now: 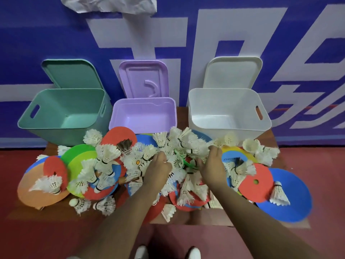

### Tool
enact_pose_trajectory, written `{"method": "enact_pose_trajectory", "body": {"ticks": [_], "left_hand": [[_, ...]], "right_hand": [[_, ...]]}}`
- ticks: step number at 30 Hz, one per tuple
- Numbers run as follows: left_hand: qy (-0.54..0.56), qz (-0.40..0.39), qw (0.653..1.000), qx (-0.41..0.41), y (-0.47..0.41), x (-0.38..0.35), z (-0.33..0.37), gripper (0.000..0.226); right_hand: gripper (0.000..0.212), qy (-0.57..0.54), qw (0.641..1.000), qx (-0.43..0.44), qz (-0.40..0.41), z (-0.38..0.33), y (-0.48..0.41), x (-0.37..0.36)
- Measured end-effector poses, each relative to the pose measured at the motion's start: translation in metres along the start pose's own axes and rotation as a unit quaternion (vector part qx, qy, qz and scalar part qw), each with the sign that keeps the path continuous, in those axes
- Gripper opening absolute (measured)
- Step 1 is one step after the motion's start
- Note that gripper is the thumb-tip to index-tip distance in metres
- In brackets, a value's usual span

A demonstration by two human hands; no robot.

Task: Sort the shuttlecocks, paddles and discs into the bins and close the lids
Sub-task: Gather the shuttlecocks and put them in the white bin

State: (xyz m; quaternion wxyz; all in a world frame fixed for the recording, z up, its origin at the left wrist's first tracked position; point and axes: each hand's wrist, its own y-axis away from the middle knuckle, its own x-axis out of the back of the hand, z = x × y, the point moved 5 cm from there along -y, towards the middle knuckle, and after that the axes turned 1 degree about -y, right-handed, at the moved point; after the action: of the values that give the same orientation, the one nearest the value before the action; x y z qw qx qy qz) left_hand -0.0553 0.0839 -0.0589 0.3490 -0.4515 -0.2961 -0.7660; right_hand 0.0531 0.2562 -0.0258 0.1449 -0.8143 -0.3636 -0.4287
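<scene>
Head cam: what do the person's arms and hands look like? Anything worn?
Left hand and right hand are ungloved, with no watch, band or ring visible. Left arm and right arm are bare, no sleeves showing.

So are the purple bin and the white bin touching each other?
Apart. The head view shows a strip of table between the purple bin and white bin.

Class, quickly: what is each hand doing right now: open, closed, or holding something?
Left hand: curled, gripping shuttlecocks.
Right hand: fingers buried among shuttlecocks; grip cannot be told.
</scene>
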Motion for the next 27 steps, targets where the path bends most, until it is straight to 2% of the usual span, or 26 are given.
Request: {"method": "enact_pose_trajectory", "body": {"ticks": [2, 4, 7, 10, 12, 15, 18, 22, 27], "left_hand": [[-0.008, 0.019, 1.000, -0.021, 0.002, 0.004, 0.000, 0.010], [-0.063, 0.026, 0.994, -0.086, 0.005, 0.002, 0.001, 0.017], [-0.080, 0.050, 0.995, -0.038, 0.004, 0.003, -0.006, 0.039], [-0.115, 0.053, 0.992, -0.001, 0.000, 0.000, -0.008, 0.044], [-0.115, 0.052, 0.992, 0.005, -0.004, -0.001, -0.007, 0.043], [-0.108, 0.063, 0.992, -0.003, -0.008, 0.002, -0.005, 0.020], [-0.018, 0.084, 0.996, -0.005, -0.008, 0.011, 0.000, 0.004], [0.125, 0.105, 0.986, 0.046, 0.001, 0.041, 0.007, 0.007], [0.192, 0.091, 0.977, 0.029, 0.016, 0.071, 0.018, 0.014]], "right_hand": [[0.054, -0.067, 0.997, -0.043, 0.016, 0.002, -0.007, 0.002], [0.047, -0.078, 0.995, -0.064, 0.003, 0.003, -0.013, 0.004], [0.027, -0.073, 0.996, -0.058, -0.016, 0.007, -0.022, 0.006], [0.017, -0.095, 0.994, -0.047, -0.021, 0.015, -0.024, 0.010], [0.016, -0.111, 0.993, -0.025, -0.017, 0.019, -0.023, 0.016], [0.014, -0.141, 0.990, -0.006, -0.005, 0.025, -0.019, 0.028], [0.012, -0.174, 0.985, 0.005, -0.012, 0.027, -0.018, 0.039], [0.008, -0.216, 0.976, 0.021, -0.014, 0.020, -0.023, 0.048], [0.007, -0.275, 0.961, 0.009, -0.024, 0.007, -0.029, 0.060]]}}
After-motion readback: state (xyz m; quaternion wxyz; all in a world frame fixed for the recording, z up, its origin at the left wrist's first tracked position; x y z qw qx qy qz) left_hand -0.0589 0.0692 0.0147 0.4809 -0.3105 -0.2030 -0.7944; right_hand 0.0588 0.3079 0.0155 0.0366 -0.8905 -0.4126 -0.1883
